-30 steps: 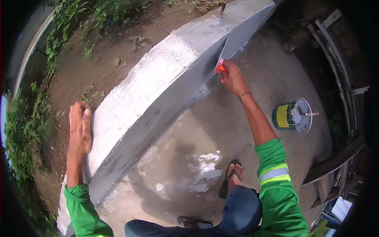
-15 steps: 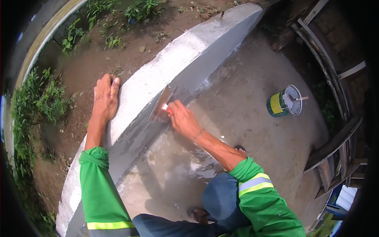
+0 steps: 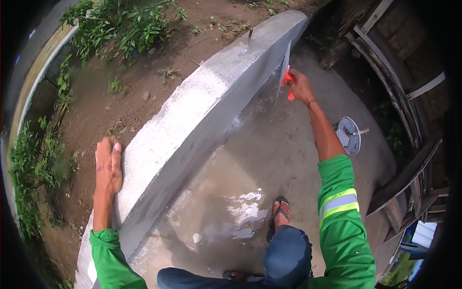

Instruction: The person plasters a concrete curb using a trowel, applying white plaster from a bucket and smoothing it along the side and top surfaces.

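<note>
At the far end of a low curved concrete wall, my right hand is closed round the red handle of a plastering trowel. Its thin metal blade is seen nearly edge-on, close to the wall's inner side; whether it touches is hard to tell. Smooth grey plaster covers that inner face. My left hand leans on the outer side of the wall's pale, rough top, by the soil. Its thumb lies beside the fingers, and it holds nothing that shows.
On the concrete floor to the right stands a bucket with a stick-like handle poking out. A metal rod juts from the wall top. Plants grow in the soil on the left; timber framing borders the right.
My right hand has carried the trowel away from the wall's middle toward its far end. The view has shifted, and my left hand still rests by the wall's outer edge.
</note>
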`<state>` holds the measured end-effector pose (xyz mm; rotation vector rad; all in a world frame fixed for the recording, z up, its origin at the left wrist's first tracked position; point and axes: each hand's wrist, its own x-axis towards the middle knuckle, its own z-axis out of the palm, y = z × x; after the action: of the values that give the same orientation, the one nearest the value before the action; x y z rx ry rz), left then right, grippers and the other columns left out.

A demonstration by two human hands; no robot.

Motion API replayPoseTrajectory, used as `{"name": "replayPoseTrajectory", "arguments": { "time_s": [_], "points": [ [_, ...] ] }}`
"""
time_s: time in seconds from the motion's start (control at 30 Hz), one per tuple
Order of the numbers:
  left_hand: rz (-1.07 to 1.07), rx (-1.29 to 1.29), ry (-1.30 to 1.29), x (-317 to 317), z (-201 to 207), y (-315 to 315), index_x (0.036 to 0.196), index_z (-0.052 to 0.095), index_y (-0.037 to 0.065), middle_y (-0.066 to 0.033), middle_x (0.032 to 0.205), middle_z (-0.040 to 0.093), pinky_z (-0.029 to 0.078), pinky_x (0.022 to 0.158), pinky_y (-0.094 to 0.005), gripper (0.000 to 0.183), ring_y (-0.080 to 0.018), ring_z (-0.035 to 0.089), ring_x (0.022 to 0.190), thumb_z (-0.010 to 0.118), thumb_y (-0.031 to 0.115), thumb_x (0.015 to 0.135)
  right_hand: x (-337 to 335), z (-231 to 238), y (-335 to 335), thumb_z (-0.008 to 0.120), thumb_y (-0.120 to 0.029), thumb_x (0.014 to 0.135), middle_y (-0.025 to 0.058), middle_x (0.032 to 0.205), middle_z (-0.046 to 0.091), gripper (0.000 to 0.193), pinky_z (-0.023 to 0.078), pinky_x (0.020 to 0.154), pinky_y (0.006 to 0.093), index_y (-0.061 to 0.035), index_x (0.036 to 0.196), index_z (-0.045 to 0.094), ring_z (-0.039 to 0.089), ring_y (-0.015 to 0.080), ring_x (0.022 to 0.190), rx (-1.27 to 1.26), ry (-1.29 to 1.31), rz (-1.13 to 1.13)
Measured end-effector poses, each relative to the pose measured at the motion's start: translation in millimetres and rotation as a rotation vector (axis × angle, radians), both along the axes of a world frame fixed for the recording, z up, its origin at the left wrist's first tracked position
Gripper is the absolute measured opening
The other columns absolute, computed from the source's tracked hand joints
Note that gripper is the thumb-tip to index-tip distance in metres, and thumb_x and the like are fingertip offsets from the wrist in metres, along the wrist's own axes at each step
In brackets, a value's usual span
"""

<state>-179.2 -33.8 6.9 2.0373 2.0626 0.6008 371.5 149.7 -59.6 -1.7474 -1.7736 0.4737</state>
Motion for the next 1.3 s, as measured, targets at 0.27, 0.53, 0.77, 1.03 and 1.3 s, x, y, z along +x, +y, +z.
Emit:
{"name": "replayPoseTrajectory", "arguments": {
  "time_s": [0.27,0.53,0.77,1.03,1.3],
  "points": [
    [0.068,-0.141,0.066,2,7,3,0.1,0.046,0.001,-0.0184,0.094,0.044,0.037,0.089,-0.041,0.038,-0.0349,0.045,0.091,0.031,0.035,0.102,132,-36,142,0.057,0.003,0.084,0.0081,0.108,0.066,0.034,0.043,0.094,0.0302,-0.0004,0.118,0.061,0.06,0.0161,0.102,0.022,0.174,-0.053],
    [0.177,-0.217,0.226,13,9,11,0.098,0.044,0.002,-0.0171,0.092,0.041,0.032,0.092,-0.0412,0.033,-0.034,0.041,0.09,0.031,0.033,0.1,198,-36,247,0.056,-0.003,0.081,0.0173,0.113,0.067,0.038,0.047,0.093,0.0345,-0.0026,0.119,0.062,0.065,0.0307,0.105,0.06,0.067,-0.096],
    [0.172,-0.231,0.274,16,5,14,0.098,0.043,0.002,-0.0172,0.092,0.041,0.03,0.094,-0.0422,0.034,-0.0347,0.042,0.09,0.03,0.034,0.1,198,-34,277,0.049,0.001,0.084,0.0091,0.107,0.067,0.035,0.044,0.091,0.0309,0.0013,0.117,0.06,0.06,0.0174,0.099,0.064,0.267,0.028],
    [0.175,-0.215,0.262,16,4,13,0.097,0.042,0.002,-0.0174,0.092,0.041,0.03,0.094,-0.042,0.034,-0.0343,0.042,0.09,0.03,0.033,0.1,150,-18,216,0.05,-0.002,0.087,0.0084,0.106,0.065,0.032,0.042,0.093,0.0302,0.0009,0.118,0.059,0.059,0.0175,0.101,0.023,0.215,0.108],
    [0.113,-0.114,0.233,9,12,6,0.098,0.045,0.002,-0.0181,0.091,0.043,0.033,0.09,-0.0411,0.034,-0.0341,0.042,0.09,0.031,0.033,0.101,61,-13,129,0.062,-0.01,0.086,0.0171,0.104,0.066,0.033,0.047,0.09,0.0345,0.0001,0.118,0.059,0.064,0.0293,0.098,0.039,0.095,0.115]
  ]
}}
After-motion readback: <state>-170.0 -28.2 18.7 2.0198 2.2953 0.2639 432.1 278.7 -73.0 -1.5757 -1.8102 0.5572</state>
